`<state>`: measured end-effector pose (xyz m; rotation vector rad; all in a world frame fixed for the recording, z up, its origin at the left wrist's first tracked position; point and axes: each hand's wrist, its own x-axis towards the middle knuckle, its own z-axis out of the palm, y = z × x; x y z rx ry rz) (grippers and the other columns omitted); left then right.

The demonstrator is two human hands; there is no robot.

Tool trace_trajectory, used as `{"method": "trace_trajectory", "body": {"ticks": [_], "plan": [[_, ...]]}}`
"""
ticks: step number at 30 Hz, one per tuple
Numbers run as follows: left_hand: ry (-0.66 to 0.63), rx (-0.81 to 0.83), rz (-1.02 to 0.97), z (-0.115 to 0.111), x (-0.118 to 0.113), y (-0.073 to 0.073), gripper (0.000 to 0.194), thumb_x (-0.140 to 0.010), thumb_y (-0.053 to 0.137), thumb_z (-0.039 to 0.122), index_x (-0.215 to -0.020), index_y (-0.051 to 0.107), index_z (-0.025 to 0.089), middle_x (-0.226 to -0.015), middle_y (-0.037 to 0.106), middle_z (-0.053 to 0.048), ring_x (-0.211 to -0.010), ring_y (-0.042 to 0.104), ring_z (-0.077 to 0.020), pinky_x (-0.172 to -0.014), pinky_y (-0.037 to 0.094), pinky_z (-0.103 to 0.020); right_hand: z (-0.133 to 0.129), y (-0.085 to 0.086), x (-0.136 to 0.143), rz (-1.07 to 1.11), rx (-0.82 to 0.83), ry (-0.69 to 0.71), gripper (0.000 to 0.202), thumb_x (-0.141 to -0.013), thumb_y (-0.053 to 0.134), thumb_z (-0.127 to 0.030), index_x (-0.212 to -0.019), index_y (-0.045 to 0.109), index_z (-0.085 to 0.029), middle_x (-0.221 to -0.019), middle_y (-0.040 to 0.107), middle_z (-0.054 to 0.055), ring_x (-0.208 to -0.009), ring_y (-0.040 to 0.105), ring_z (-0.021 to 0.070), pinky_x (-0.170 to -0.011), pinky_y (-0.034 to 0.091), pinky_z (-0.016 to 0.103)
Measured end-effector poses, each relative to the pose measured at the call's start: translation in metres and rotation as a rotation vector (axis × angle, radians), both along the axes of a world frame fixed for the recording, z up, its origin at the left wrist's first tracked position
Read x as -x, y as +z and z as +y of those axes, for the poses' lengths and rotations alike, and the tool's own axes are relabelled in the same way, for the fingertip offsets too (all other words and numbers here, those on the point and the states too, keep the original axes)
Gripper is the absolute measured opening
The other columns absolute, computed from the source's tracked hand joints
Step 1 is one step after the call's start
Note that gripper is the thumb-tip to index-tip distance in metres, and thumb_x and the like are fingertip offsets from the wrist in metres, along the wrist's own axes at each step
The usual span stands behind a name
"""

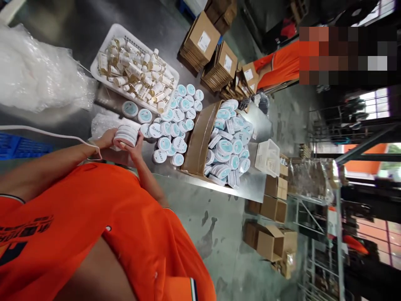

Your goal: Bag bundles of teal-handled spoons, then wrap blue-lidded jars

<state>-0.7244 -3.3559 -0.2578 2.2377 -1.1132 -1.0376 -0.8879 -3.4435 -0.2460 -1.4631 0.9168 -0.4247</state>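
Observation:
Between my two hands, close to my body at the table's edge, is a short stack of round white tins (125, 136). My left hand (108, 139) grips the stack from the left side, and my right hand (137, 151) holds it from the right. Just beyond lie loose round tins (171, 129) with white and light blue lids, some in piles. A cardboard box (199, 140) full of similar tins stands to their right. Clear bubble wrap (102, 124) lies beside my left hand.
A white basket (109, 35) of small bottles stands behind the tins. Plastic wrap (40, 71) fills the left. Stacked flat cartons (203, 41) are at the back, near a person in orange (282, 62). An empty white basket (267, 158) stands right.

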Motion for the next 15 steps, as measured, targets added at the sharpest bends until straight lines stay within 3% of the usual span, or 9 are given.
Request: {"method": "trace_trajectory", "body": {"ticks": [2, 5, 7, 10, 12, 15], "plan": [[0.030, -0.017, -0.002, 0.002, 0.002, 0.001, 0.033, -0.092, 0.069, 0.020, -0.116, 0.078, 0.000, -0.116, 0.083, -0.016, -0.109, 0.071, -0.0286, -0.104, 0.060, -0.038, 0.004, -0.010, -0.016, 0.033, -0.024, -0.021, 0.093, -0.074, 0.099, -0.035, -0.150, 0.051, -0.013, -0.144, 0.070, 0.013, -0.133, 0.071, 0.0234, -0.115, 0.061, 0.035], [0.037, -0.019, -0.018, 0.008, 0.002, 0.007, 0.051, -0.088, 0.070, 0.013, -0.136, 0.074, -0.005, -0.132, 0.080, -0.021, -0.115, 0.074, -0.0284, -0.108, 0.059, -0.037, 0.003, -0.029, -0.024, 0.112, 0.017, -0.001, 0.095, -0.076, 0.097, -0.028, -0.154, 0.047, -0.007, -0.148, 0.068, 0.016, -0.132, 0.071, 0.0213, -0.115, 0.060, 0.032], [0.028, -0.013, -0.049, 0.013, 0.002, 0.012, 0.069, -0.086, 0.072, 0.007, -0.153, 0.065, -0.006, -0.149, 0.073, -0.023, -0.131, 0.071, -0.0291, -0.118, 0.055, -0.036, 0.000, -0.040, -0.022, 0.177, 0.124, 0.087, 0.097, -0.074, 0.098, -0.022, -0.155, 0.048, -0.003, -0.150, 0.066, 0.018, -0.134, 0.068, 0.0216, -0.120, 0.056, 0.033], [0.030, -0.032, -0.121, 0.016, 0.005, 0.020, 0.088, -0.087, 0.075, 0.003, -0.170, 0.049, -0.007, -0.169, 0.057, -0.029, -0.149, 0.061, -0.0343, -0.126, 0.050, -0.041, 0.000, -0.048, -0.019, 0.293, 0.339, 0.257, 0.097, -0.072, 0.102, -0.020, -0.153, 0.052, 0.002, -0.149, 0.066, 0.021, -0.140, 0.064, 0.0291, -0.128, 0.051, 0.041], [0.022, -0.056, -0.166, 0.016, 0.010, 0.027, 0.089, -0.093, 0.072, 0.005, -0.177, 0.043, -0.003, -0.180, 0.043, -0.030, -0.154, 0.055, -0.0409, -0.126, 0.051, -0.050, 0.003, -0.048, -0.023, 0.369, 0.478, 0.338, 0.099, -0.077, 0.101, -0.023, -0.157, 0.051, 0.005, -0.153, 0.065, 0.026, -0.145, 0.061, 0.0346, -0.131, 0.048, 0.047], [-0.019, -0.072, -0.212, 0.012, 0.024, 0.037, 0.072, -0.108, 0.055, 0.009, -0.179, 0.048, 0.008, -0.189, 0.033, -0.021, -0.158, 0.047, -0.0451, -0.128, 0.048, -0.059, 0.009, -0.044, -0.037, 0.467, 0.636, 0.433, 0.091, -0.091, 0.090, -0.024, -0.164, 0.048, 0.009, -0.159, 0.061, 0.033, -0.148, 0.060, 0.0385, -0.132, 0.048, 0.054]]}}
